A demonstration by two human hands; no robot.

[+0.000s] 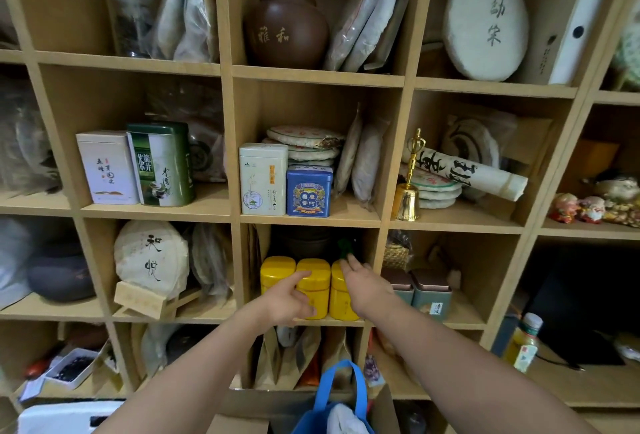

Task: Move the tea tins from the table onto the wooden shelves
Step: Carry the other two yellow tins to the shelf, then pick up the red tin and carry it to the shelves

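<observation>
At centre-bottom of the head view, a wall of wooden shelves [304, 217] is seen, divided into square cubbies packed w/ tea goods. Three yellow tea tins [313, 286] are stood upright side by side in the lower-middle cubby, touching one another, long axes vertical, at the cubby's front edge.

Both bare forearms are reached up and forward from the bottom of frame toward that cubby. The left hand [289, 298] is laid against the front of the middle tin, index finger stretched across its lid edge; the grip is loose, fingers spread, nothing clasped. The right hand [363, 281] is set flat against the right-hand tin, fingertips past its lid toward the back of the cubby; grip likewise released, nothing closed around the tin. Neither tin is lifted.

Key relation: tins lie directly ahead of both hands, slightly above wrist level; left hand is nearer the middle and left tins, right hand nearer the right tin. Judged step: tins already placed, being nudged into a neat row or let go.

Other tins are seen one shelf up: a white tin [263, 179] and a blue tin [309, 191] in the centre cubby, plus a green tin [162, 163] further left. A brown clay jar [287, 26] sits in the top-centre cubby. A blue bag [341, 399] is visible below the arms. No counter is in view, so remaining tins can't be counted.
</observation>
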